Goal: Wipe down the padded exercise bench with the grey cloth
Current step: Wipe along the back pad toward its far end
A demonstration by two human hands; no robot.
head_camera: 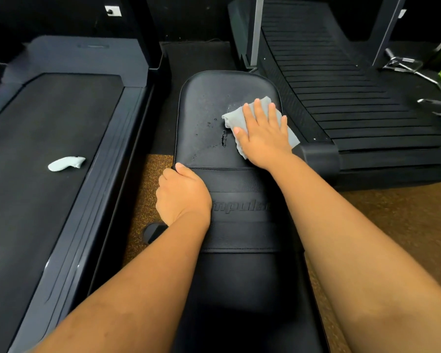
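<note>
A: Where's the grey cloth (239,118)?

B: Far right of the padded bench (214,98), pinned flat under the right hand (264,135), fingers spread wide; the left hand (181,194) curls over the bench's left edge, bracing.

A: How to wipe it well?

B: I'd keep the palm flat and sweep left through the droplets (211,123); overlap the passes, then work nearer.

A: And the room?

B: Black vinyl pad, wet spots; a treadmill (61,123) left, a slatted one (329,85) far right; speckled brown floor (392,212).
</note>
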